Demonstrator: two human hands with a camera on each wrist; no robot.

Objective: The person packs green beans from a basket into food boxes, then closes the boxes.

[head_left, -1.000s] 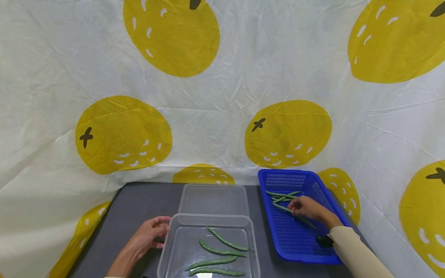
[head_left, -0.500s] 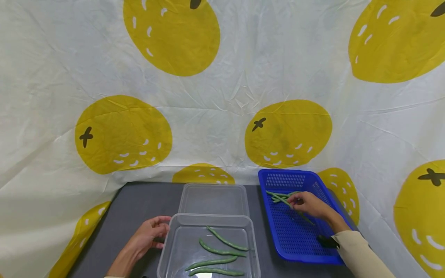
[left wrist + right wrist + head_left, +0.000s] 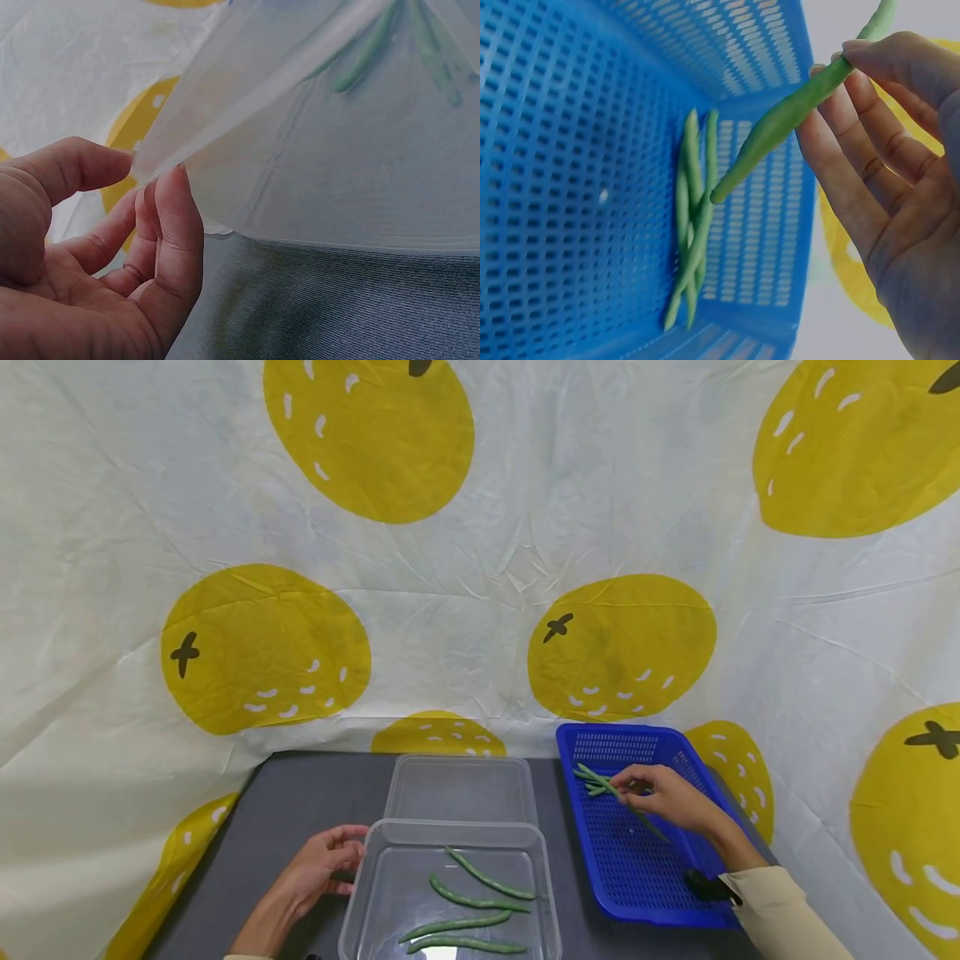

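Note:
Between thumb and fingers, my right hand (image 3: 900, 142) pinches a green bean (image 3: 780, 120) by its middle, above the blue basket (image 3: 600, 893). Several more green beans (image 3: 694, 217) lie in a crossed bunch at one end of that basket. My left hand (image 3: 318, 868) stays at the left side of a clear plastic container (image 3: 551, 902). The left wrist view shows its thumb and fingertips (image 3: 180, 180) pinching the container's rim at a corner. Inside the container, several green beans (image 3: 472, 897) lie apart from one another, roughly crosswise.
A clear flat lid (image 3: 461, 785) lies behind the container on the dark table (image 3: 300, 793). White cloth with yellow fruit prints (image 3: 442, 635) hangs close behind the table and along its sides. The basket stands to the container's right.
My right hand has lifted the green bean from the basket floor, moving it slightly up and back. The left hand and the container have kept their place.

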